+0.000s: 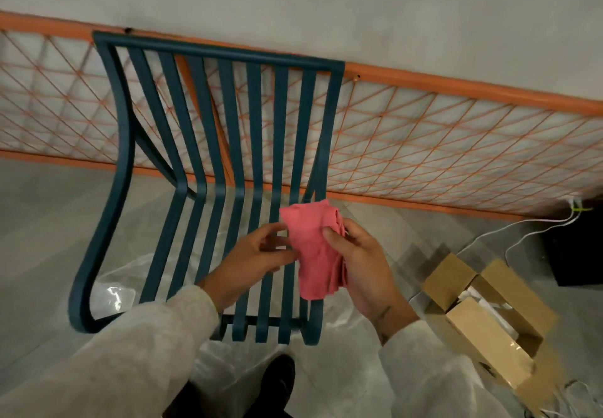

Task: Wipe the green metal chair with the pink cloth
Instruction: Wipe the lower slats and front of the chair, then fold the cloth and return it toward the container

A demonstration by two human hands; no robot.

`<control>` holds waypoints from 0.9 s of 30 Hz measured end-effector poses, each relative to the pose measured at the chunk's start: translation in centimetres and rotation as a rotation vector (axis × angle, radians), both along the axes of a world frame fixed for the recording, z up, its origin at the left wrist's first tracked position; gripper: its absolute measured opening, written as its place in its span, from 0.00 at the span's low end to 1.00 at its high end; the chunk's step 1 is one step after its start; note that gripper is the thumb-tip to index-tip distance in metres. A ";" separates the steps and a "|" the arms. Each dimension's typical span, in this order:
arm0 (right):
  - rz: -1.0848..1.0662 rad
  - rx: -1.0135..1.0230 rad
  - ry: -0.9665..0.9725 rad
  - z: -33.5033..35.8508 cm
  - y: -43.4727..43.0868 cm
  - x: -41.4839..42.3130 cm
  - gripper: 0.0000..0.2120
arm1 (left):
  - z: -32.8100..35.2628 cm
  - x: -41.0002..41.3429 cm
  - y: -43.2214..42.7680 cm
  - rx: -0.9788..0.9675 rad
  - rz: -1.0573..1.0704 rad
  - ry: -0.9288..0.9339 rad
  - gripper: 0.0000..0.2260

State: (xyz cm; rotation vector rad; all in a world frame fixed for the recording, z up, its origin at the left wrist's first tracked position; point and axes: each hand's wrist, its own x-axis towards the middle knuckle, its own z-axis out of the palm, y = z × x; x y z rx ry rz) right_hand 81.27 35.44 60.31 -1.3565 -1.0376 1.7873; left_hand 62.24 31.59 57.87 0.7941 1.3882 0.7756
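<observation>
Cloth (313, 247), soft & light, sits mid-frame above chair (208, 143) seat slats. Right hand (359, 261) grasps its bunched side; left hand (257, 254) pinches the edge. Best gripped wadded; chair's rigid.

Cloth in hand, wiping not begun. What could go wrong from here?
1. The pink cloth sits bunched in the right hand, the left hand seemingly pinching only its edge; a wad may miss slat sides on the green chair.
2. Dropped, it could fall through the slat gaps onto the plastic sheet.
3. The open cardboard box and white cables lie near the right side; a step there may snag.
</observation>
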 end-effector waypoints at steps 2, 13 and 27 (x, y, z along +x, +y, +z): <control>0.005 -0.027 0.085 1.7 -0.3 -1.1 0.14 | 2.1 -0.9 -0.6 -0.003 0.046 -0.080 0.23; 0.130 0.056 -0.004 6.2 -7.5 -10.8 0.08 | 8.7 -8.6 -10.4 0.109 0.299 -0.059 0.10; 0.201 0.071 -0.113 7.2 -24.5 -29.9 0.06 | 10.0 -28.5 -28.5 0.222 0.349 0.044 0.14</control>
